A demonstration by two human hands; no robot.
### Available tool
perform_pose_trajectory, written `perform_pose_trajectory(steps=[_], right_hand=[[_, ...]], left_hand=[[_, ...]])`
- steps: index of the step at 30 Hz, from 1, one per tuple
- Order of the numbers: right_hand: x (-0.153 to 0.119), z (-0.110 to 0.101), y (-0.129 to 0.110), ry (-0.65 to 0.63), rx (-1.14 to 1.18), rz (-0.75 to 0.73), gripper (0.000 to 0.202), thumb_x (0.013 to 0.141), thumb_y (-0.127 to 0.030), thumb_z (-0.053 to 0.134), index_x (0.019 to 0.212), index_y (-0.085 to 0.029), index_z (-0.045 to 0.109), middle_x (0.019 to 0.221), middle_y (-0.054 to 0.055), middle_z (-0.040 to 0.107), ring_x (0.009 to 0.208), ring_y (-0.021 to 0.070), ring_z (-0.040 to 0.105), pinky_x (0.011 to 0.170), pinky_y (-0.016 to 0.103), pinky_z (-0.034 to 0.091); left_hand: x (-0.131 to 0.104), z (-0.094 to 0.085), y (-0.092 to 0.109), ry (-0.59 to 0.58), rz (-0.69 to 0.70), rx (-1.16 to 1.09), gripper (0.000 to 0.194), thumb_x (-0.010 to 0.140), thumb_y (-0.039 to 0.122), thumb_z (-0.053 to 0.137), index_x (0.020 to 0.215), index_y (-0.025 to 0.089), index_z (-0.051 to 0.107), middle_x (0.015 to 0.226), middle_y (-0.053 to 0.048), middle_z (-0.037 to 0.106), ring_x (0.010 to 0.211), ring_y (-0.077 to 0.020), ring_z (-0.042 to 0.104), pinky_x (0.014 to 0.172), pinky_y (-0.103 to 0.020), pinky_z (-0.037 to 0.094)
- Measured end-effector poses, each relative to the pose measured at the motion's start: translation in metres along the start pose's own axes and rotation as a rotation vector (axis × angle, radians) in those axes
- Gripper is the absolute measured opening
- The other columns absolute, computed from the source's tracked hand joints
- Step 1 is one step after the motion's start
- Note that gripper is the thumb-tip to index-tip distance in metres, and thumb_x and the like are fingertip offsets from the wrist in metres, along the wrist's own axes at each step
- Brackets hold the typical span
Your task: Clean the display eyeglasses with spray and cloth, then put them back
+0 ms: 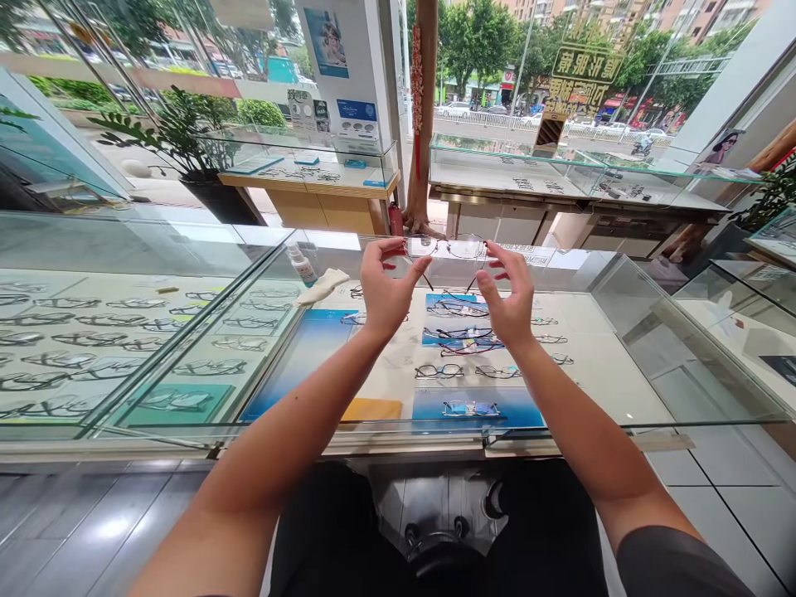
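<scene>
A pair of eyeglasses (445,248) with thin frames and clear lenses is held up above the glass counter, between my two hands. My left hand (389,286) pinches its left side, thumb and fingers closing near the lens edge. At the other side, my right hand (508,290) grips the frame between thumb and fingertips. Both temples point down and back toward me. Below, inside the case, several folded eyeglasses (461,334) lie on blue cards. A spray bottle (302,264) and a crumpled cream cloth (323,287) rest on the counter, left of my left hand.
The glass display case (622,344) spans the front, its left section holding rows of eyeglasses (68,340). An orange cloth (371,410) lies inside near the front edge. Further back are more showcases (516,174), a wooden trunk-like post (425,108) and a potted plant (186,149).
</scene>
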State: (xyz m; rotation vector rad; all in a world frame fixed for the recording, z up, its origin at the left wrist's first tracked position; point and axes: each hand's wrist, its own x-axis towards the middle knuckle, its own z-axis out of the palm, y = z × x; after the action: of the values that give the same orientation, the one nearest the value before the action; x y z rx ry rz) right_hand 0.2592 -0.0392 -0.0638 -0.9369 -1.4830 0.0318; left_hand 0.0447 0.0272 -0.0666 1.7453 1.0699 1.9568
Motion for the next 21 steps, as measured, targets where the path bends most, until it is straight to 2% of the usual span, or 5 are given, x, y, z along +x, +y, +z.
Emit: perform_pose_trajectory(steps=[3,9,13,17,21], right_hand=[[0.000,0.000,0.000,-0.008,0.000,0.009,0.044,0.106,-0.060,0.067,0.146,-0.043,0.068,0.136,0.005,0.073,0.117,0.0273,0.072,0.092,0.048,0.064],[-0.001,0.001,0.001,-0.026,0.033,0.100,0.046,0.104,-0.063,0.068,0.144,-0.040,0.069,0.136,0.007,0.074,0.121,0.0284,0.072,0.097,0.050,0.062],[-0.001,0.001,-0.001,-0.041,0.022,0.149,0.050,0.104,-0.067,0.065,0.144,-0.038,0.067,0.140,0.008,0.074,0.125,0.0303,0.071,0.100,0.052,0.062],[-0.001,0.001,-0.004,-0.035,0.025,0.141,0.052,0.104,-0.067,0.065,0.146,-0.037,0.067,0.141,0.009,0.073,0.125,0.0302,0.071,0.100,0.052,0.063],[-0.002,0.000,-0.006,-0.045,-0.014,0.090,0.054,0.105,-0.067,0.062,0.150,-0.039,0.065,0.142,0.010,0.072,0.124,0.0303,0.071,0.099,0.053,0.064]], left_hand=[[0.000,0.000,0.000,0.008,-0.004,0.009,0.060,0.083,0.066,0.093,0.120,0.025,0.069,0.119,-0.010,0.077,0.109,-0.0260,0.075,0.088,-0.042,0.056],[0.000,-0.002,0.008,0.070,0.185,0.096,0.056,0.086,0.063,0.091,0.120,0.025,0.069,0.117,-0.009,0.074,0.109,-0.0260,0.073,0.086,-0.042,0.057],[0.001,-0.003,0.010,0.087,0.244,0.127,0.056,0.086,0.063,0.091,0.120,0.025,0.068,0.116,-0.009,0.073,0.107,-0.0263,0.072,0.084,-0.043,0.057],[0.002,-0.003,0.006,0.059,0.214,0.103,0.056,0.087,0.064,0.091,0.121,0.026,0.068,0.120,-0.010,0.074,0.111,-0.0267,0.073,0.087,-0.044,0.058],[0.002,-0.002,-0.001,-0.004,0.082,0.016,0.059,0.086,0.065,0.090,0.124,0.025,0.069,0.124,-0.011,0.076,0.115,-0.0266,0.075,0.092,-0.044,0.060]])
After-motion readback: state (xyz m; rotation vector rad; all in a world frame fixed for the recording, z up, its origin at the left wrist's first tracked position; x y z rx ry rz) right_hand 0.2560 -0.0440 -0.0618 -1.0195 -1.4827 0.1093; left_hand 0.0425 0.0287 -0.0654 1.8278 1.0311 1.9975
